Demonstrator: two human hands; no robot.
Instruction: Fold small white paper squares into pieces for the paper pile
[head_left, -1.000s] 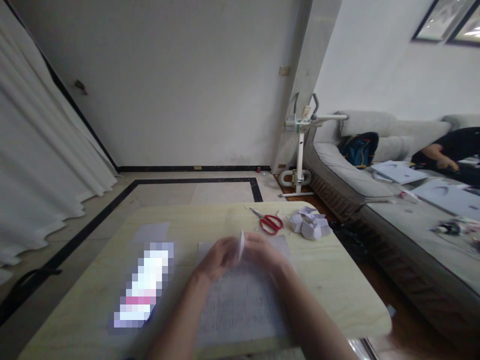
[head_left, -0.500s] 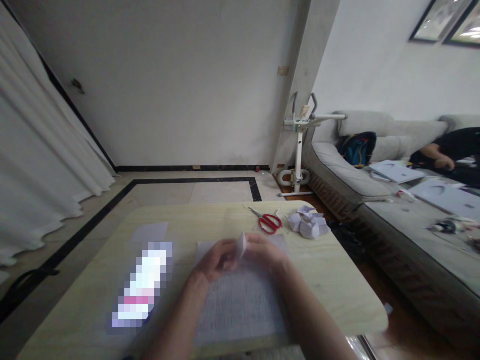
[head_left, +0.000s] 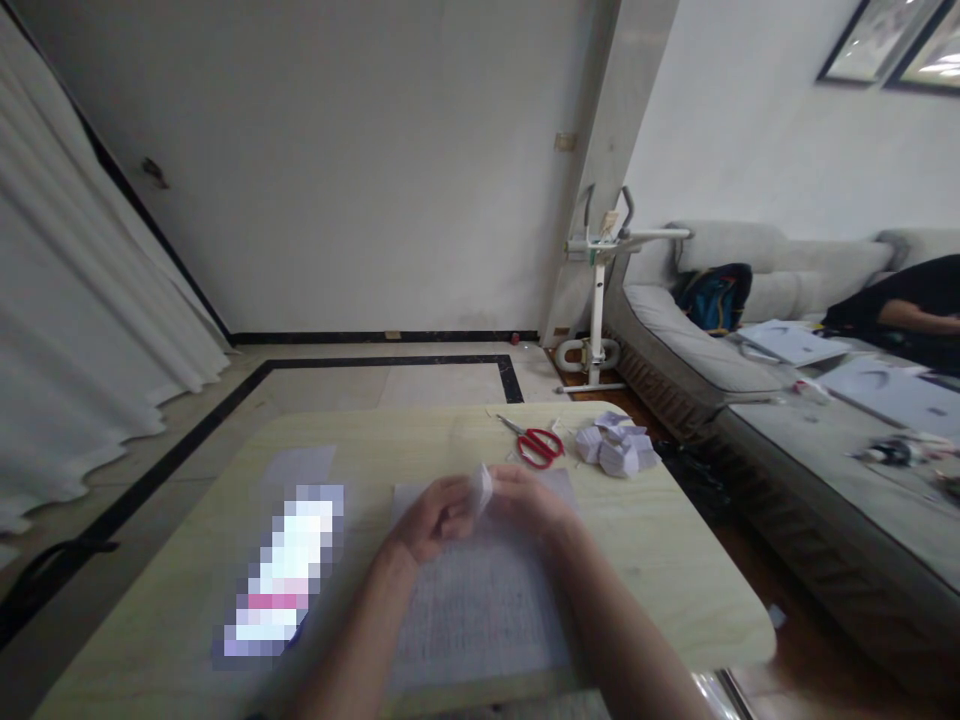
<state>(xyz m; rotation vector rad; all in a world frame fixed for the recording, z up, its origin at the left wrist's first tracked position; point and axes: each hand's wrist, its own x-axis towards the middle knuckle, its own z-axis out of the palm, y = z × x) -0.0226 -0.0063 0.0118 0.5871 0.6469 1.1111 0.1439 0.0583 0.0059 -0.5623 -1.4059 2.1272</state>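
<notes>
Both my hands meet over the middle of a pale wooden table. My left hand and my right hand pinch a small folded piece of white paper between their fingertips, held upright just above a printed sheet of paper that lies flat under my forearms. Red-handled scissors rest at the far edge of the table. A heap of several folded white paper pieces sits to the right of the scissors.
A blurred white and pink object lies on the table's left side, with a small pale sheet beyond it. A grey sofa strewn with papers stands to the right, where another person's arm shows. A white exercise machine stands by the pillar.
My fingers have worked the small folded paper slightly lower and it has tilted a little. The other person's arm on the sofa has shifted to the right.
</notes>
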